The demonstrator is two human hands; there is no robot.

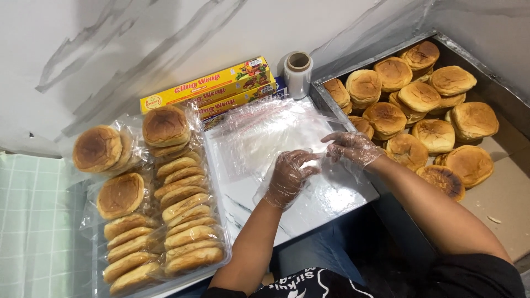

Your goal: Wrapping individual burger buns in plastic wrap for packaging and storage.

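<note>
My left hand [289, 176] and my right hand [351, 147], both in thin clear gloves, pinch the near edge of a clear plastic bag [323, 182] lying on a white marble-patterned counter [243, 193]. A loose stack of more clear bags [265, 129] lies just beyond my hands. To the right, a metal tray [499, 193] holds several loose brown buns [436, 135]. To the left, bagged rows of buns [185, 221] stand on edge.
Two yellow boxes of cling wrap [212, 88] and a roll of clear film [298, 72] sit at the back against the wall. More wrapped buns [99, 149] lie at the far left. A green checked cloth [33, 221] covers the left side.
</note>
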